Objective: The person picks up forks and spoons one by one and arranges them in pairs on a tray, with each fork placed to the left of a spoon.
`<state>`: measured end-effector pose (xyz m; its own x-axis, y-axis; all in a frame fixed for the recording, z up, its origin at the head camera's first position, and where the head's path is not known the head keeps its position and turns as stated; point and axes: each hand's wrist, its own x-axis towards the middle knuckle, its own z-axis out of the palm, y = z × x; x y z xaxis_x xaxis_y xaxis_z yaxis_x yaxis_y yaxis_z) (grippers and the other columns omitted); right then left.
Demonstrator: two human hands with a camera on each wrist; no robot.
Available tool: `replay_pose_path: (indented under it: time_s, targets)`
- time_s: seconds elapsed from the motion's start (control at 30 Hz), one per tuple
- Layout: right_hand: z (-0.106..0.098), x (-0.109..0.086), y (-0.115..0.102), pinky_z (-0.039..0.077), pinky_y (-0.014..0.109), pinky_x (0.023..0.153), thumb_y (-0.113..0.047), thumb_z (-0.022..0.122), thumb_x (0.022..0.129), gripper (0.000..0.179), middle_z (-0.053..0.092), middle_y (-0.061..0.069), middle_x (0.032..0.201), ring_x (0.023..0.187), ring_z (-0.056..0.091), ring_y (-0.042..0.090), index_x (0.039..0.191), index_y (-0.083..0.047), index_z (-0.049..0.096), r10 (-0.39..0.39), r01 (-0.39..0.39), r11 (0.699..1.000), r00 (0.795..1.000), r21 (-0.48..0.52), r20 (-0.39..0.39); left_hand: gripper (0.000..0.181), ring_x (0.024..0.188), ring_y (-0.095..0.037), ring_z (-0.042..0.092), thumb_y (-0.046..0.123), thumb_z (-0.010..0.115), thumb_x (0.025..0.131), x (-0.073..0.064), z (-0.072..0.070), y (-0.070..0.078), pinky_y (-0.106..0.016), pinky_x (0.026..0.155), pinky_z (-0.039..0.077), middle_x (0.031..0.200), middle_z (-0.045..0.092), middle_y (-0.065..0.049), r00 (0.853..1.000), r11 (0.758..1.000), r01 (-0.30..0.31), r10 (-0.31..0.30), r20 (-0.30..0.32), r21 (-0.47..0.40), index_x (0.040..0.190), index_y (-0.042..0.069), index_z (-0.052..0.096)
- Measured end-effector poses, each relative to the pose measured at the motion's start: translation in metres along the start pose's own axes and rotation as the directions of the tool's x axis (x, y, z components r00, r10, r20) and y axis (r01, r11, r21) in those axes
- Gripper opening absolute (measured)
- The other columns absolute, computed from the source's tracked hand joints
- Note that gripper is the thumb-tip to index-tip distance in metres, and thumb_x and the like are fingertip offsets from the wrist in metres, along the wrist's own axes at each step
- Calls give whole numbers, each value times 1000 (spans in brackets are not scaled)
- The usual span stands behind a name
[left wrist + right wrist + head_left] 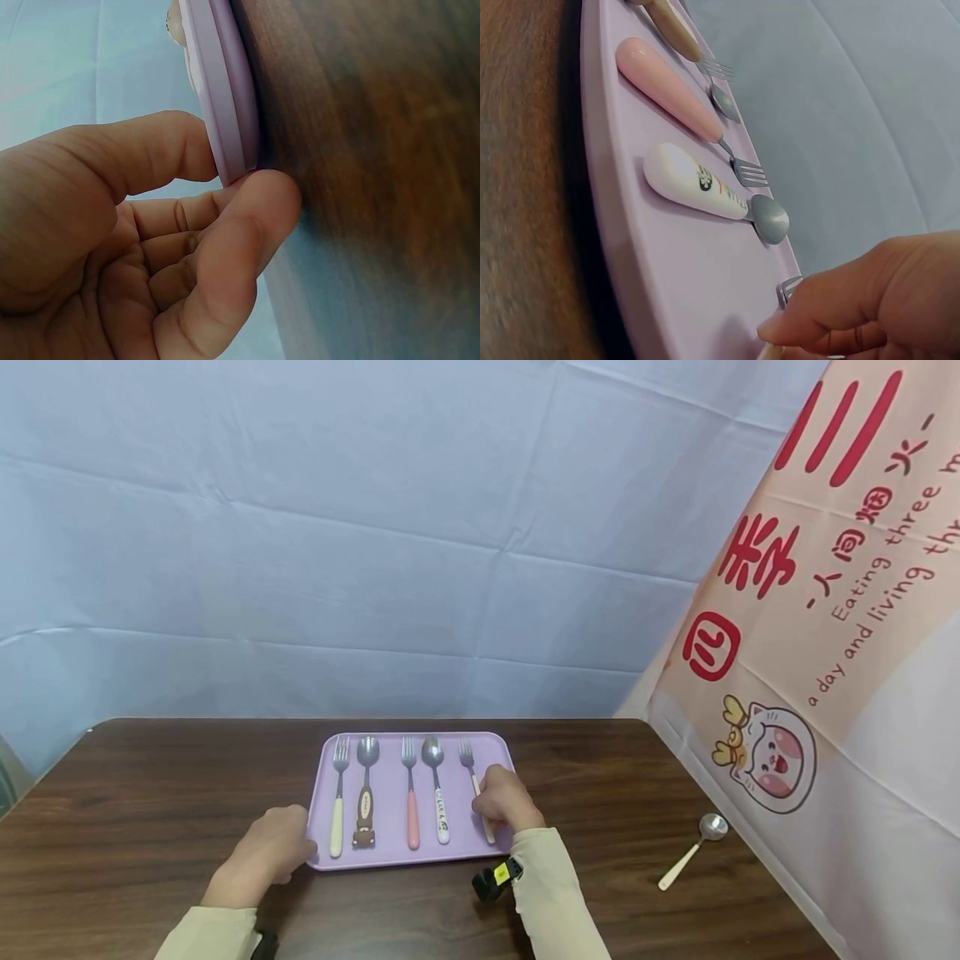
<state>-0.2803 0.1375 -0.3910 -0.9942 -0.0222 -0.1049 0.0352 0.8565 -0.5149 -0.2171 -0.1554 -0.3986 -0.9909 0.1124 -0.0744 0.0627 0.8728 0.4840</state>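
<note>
A lilac tray [386,793] lies on the table with a row of forks and spoons. My left hand [272,845] is at its near left corner; in the left wrist view the thumb lies on the tray rim [221,105] and a finger touches its underside. At the tray's right side my right hand [510,797] pinches the pale handle of a fork [467,752], tines pointing away. To its left lie a white-handled spoon [441,814], a pink-handled fork [412,822], a brown bear-handled spoon [365,810] and a yellow-handled fork [337,827].
Apart on the dark wooden table [600,827], a small spoon with a cream handle [681,866] lies at the right. A pale blue cloth [337,568] hangs behind, and a printed cloth [825,652] borders the table's right edge.
</note>
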Motion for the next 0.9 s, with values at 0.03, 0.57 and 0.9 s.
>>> replay_pose_path:
  time_s: [0.03, 0.57, 0.9]
  targets:
    - [1, 0, 0, 31, 21, 35, 4, 58, 68, 17, 47, 5, 53, 35, 42, 11, 61, -6, 46, 1, -1, 1000, 1000, 2, 2, 5, 39, -15, 51, 0, 56, 73, 0, 0, 0, -27, 39, 42, 57, 48, -9, 1000, 1000, 1, -1, 0, 0, 73, -3, 53]
    - [7, 4, 1, 33, 20, 33, 5, 58, 72, 15, 49, 8, 56, 34, 43, 11, 65, -3, 47, 45, -45, 999, 999, 24, 12, 4, 39, -15, 51, 0, 56, 72, 1, 0, 0, -28, 39, 42, 56, 47, -9, 1000, 1000, 13, -13, 4, -3, 71, -1, 52]
    - [7, 4, 0, 34, 20, 33, 6, 57, 70, 20, 48, 7, 53, 33, 43, 10, 59, -5, 44, 44, -44, 999, 999, 26, -1, 5, 38, -15, 51, 0, 55, 72, 0, 0, 0, -27, 39, 42, 56, 48, -9, 1000, 1000, 5, -5, 2, 0, 71, -1, 52]
